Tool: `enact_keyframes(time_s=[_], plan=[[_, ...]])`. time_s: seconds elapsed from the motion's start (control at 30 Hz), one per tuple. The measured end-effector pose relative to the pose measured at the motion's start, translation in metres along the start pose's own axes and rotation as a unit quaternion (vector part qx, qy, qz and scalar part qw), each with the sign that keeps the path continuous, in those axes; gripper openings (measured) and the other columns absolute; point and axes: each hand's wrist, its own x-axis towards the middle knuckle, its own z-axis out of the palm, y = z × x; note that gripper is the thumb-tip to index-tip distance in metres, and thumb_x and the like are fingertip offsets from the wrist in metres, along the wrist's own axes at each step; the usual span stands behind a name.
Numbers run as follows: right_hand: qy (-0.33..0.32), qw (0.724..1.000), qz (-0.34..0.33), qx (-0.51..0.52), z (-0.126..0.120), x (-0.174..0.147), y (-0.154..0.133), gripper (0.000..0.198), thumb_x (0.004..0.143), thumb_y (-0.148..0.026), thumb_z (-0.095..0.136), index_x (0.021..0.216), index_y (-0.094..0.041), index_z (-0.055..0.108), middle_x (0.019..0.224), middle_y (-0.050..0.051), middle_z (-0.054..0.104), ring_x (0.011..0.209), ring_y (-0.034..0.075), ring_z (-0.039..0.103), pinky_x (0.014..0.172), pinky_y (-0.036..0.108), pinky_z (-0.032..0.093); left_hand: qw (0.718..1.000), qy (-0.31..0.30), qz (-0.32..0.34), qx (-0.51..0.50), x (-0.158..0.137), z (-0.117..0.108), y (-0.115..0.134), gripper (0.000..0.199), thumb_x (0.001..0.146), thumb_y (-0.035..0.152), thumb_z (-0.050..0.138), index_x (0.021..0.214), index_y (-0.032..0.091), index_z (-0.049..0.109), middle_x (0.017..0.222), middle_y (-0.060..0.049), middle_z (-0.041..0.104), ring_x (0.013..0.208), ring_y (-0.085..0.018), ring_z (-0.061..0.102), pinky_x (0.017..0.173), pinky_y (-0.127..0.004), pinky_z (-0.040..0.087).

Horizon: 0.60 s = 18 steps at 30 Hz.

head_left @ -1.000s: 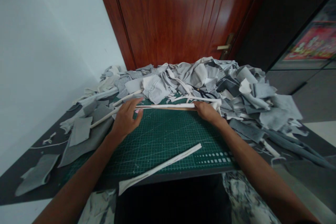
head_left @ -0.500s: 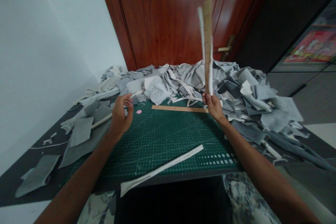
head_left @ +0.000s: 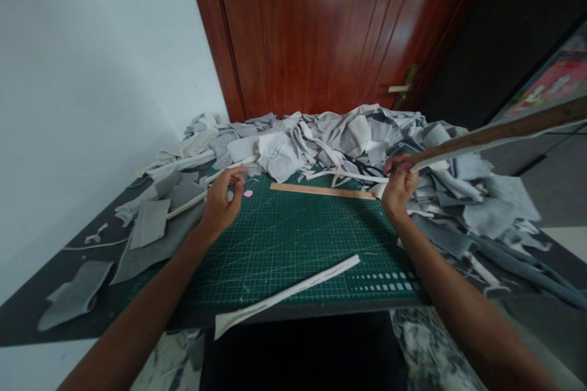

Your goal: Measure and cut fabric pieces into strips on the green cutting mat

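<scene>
In my right hand [head_left: 398, 188] is one end of a brown wooden ruler [head_left: 499, 133], which tilts up to the right and runs out of view. A strip of white fabric [head_left: 472, 145] lies along the ruler's lower edge. My left hand [head_left: 222, 200] hovers over the left side of the green cutting mat [head_left: 302, 229], thumb and fingers curled apart with nothing between them. Another wooden ruler [head_left: 323, 191] lies flat across the far part of the mat. Nearer me, a folded white fabric strip [head_left: 293, 290] rests diagonally, one end hanging over the table edge.
Grey and white fabric scraps [head_left: 279, 156] are heaped along the back and right of the table. Grey pieces [head_left: 151, 223] lie at the left, and dark-handled scissors [head_left: 367, 169] are partly buried. A small pink disc [head_left: 248, 193] sits near my left hand. Behind stands a wooden door [head_left: 312, 36].
My right hand has moved right, and the ruler with its white strip has swung from upright to leaning far right. My left hand stays much the same; the view has shifted slightly.
</scene>
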Motion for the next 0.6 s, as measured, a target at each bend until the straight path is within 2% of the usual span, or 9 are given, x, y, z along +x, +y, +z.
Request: enact_keyframes(time_s=[0.07,0.1,0.17,0.23,0.3,0.37,0.6], plan=[[-0.004,1.000,0.001,0.008,-0.002,0.002,0.003,0.049,0.099,-0.071,0.038,0.087,-0.026,0.050,0.070,-0.001,0.047,0.061,0.017,0.045,0.059,0.032,0.041,1.000,-0.004,0.004,-0.008,-0.001,0.001,-0.001,0.026,0.106,0.035,0.045,0.118,0.019,0.061,0.090,-0.002,0.065,0.083,-0.019,0.064,0.082,-0.033,0.053],[-0.028,1.000,0.014,-0.001,-0.004,0.002,0.006,0.049,0.099,-0.072,0.039,0.087,-0.025,0.051,0.069,-0.002,0.048,0.060,0.016,0.044,0.058,0.031,0.039,1.000,-0.007,0.004,-0.011,-0.001,0.002,-0.001,0.025,0.105,0.034,0.046,0.118,0.019,0.061,0.090,-0.002,0.065,0.082,-0.019,0.064,0.081,-0.033,0.053],[-0.137,0.986,0.078,-0.052,-0.010,0.003,0.016,0.052,0.097,-0.073,0.044,0.086,-0.023,0.055,0.066,-0.002,0.049,0.057,0.015,0.044,0.054,0.029,0.036,1.000,-0.014,0.002,-0.015,-0.001,0.003,-0.001,0.024,0.105,0.033,0.047,0.118,0.019,0.061,0.089,-0.002,0.065,0.082,-0.019,0.064,0.081,-0.033,0.053],[-0.286,0.936,0.168,-0.117,-0.015,0.002,0.026,0.054,0.094,-0.072,0.050,0.082,-0.021,0.060,0.062,-0.001,0.051,0.055,0.015,0.045,0.053,0.028,0.035,1.000,-0.020,-0.004,-0.017,-0.001,0.004,-0.001,0.024,0.104,0.032,0.047,0.119,0.019,0.061,0.090,-0.002,0.065,0.083,-0.019,0.064,0.082,-0.033,0.053],[-0.380,0.884,0.228,-0.151,-0.018,-0.001,0.035,0.053,0.093,-0.069,0.054,0.079,-0.019,0.063,0.058,0.000,0.051,0.055,0.015,0.046,0.053,0.028,0.034,0.999,-0.024,-0.008,-0.019,-0.002,0.004,-0.001,0.024,0.103,0.031,0.047,0.119,0.020,0.060,0.089,-0.001,0.064,0.082,-0.018,0.064,0.083,-0.033,0.052],[-0.408,0.866,0.246,-0.155,-0.018,-0.005,0.039,0.052,0.093,-0.067,0.054,0.078,-0.018,0.064,0.057,-0.001,0.050,0.053,0.014,0.045,0.053,0.028,0.034,0.999,-0.028,-0.015,-0.019,-0.001,0.003,-0.001,0.023,0.103,0.030,0.047,0.119,0.020,0.060,0.088,-0.001,0.064,0.082,-0.018,0.063,0.082,-0.033,0.052],[-0.395,0.872,0.283,-0.060,-0.007,-0.015,0.034,0.059,0.088,-0.078,0.054,0.086,-0.020,0.060,0.057,-0.004,0.043,0.049,0.011,0.035,0.046,0.026,0.027,0.998,-0.042,-0.032,-0.019,0.000,0.004,-0.002,0.023,0.102,0.031,0.046,0.118,0.020,0.060,0.086,0.000,0.063,0.080,-0.018,0.063,0.081,-0.033,0.052]])
